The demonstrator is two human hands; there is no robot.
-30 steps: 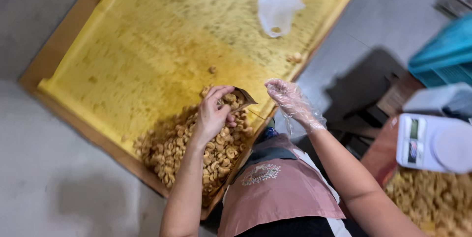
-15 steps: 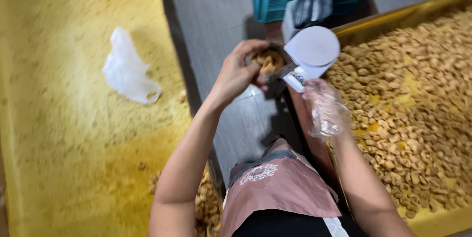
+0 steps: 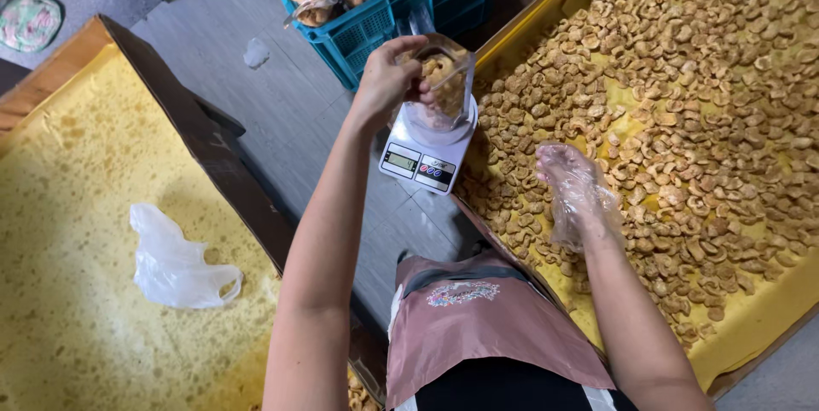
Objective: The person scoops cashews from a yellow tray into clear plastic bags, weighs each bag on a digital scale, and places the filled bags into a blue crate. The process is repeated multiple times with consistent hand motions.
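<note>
Clear plastic marks the work in hand: a small transparent pouch [image 3: 445,78], partly filled with pale fried snack pieces, stands on the round platform of a white digital kitchen scale [image 3: 425,151] at centre. Left hand [image 3: 388,78], bare, has its fingers curled closed around the pouch's upper edge, holding it upright. Right hand [image 3: 580,193], in a thin clear plastic glove, rests palm down on the loose pieces in the yellow-lined tray [image 3: 751,326] to the right; whether its fingers enclose any pieces cannot be told. Judged from this, filling and weighing are under way and the pouch is unsealed. Filled bags lie in the blue plastic crate [image 3: 384,23] at far centre. A crumpled plastic bag [image 3: 175,262] lies on the yellow-lined tray [image 3: 68,206] to the left.
</note>
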